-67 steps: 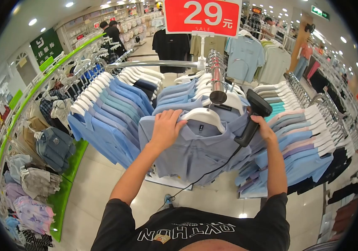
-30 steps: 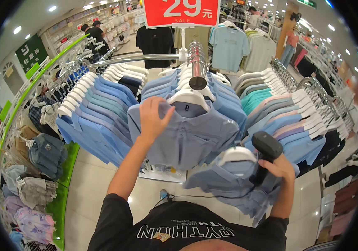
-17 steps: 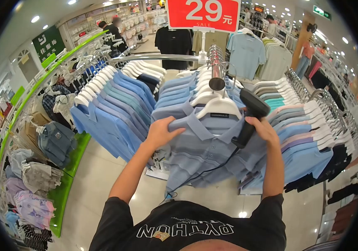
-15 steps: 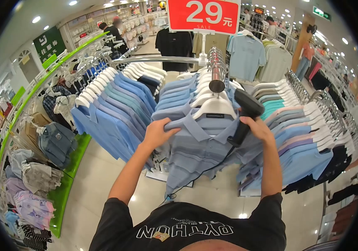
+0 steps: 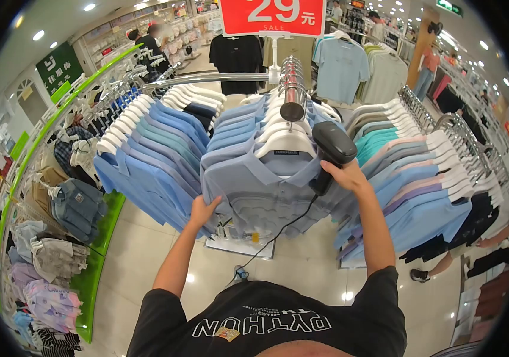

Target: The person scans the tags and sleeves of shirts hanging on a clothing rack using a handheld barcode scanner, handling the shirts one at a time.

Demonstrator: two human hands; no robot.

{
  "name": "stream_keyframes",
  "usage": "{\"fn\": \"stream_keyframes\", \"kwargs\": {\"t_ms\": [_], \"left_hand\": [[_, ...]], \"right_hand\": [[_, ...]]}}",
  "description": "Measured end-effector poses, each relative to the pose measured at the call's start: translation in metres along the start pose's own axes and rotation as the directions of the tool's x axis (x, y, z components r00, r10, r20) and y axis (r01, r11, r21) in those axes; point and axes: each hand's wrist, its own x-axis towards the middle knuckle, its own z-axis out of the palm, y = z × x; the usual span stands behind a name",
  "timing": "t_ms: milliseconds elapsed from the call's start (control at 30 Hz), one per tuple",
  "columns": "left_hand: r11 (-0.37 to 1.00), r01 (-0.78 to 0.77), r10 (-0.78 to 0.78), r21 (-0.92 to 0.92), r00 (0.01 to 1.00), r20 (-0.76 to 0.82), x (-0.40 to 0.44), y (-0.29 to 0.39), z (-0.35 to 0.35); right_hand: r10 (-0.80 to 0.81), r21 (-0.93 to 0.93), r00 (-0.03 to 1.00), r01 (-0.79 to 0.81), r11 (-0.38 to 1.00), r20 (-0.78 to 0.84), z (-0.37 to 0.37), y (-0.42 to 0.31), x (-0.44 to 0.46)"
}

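A grey-blue polo shirt (image 5: 254, 190) hangs on a white hanger (image 5: 287, 143) at the front end of a chrome rail. My left hand (image 5: 204, 209) is closed on its sleeve edge at the left, thumb in front and fingers partly hidden behind the cloth. In my right hand (image 5: 345, 176) is a black barcode scanner (image 5: 333, 144), held by its handle beside the shirt's right shoulder, head up. Its cable (image 5: 287, 225) runs down toward my waist. A small yellow tag (image 5: 255, 237) shows near the shirt's lower edge.
Blue shirts (image 5: 147, 160) hang close on the left, and pastel shirts (image 5: 409, 196) on the right. A red sale sign (image 5: 272, 16) stands above the rail. A green-edged rack (image 5: 96, 273) curves along the far left. Another person's shoe (image 5: 420, 275) shows at right.
My left hand has moved down from the shirt's shoulder to its sleeve edge. The scanner stays in my right hand. The view has shifted slightly, and a person's leg now shows at right.
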Motion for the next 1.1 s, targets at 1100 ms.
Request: {"fn": "stream_keyframes", "kwargs": {"t_ms": [1100], "left_hand": [[0.329, 0.634, -0.302, -0.700, 0.773, 0.558, -0.100, -0.150, 0.030]], "right_hand": [[0.363, 0.873, 0.867, -0.437, 0.218, 0.343, 0.167, 0.141, -0.149]]}}
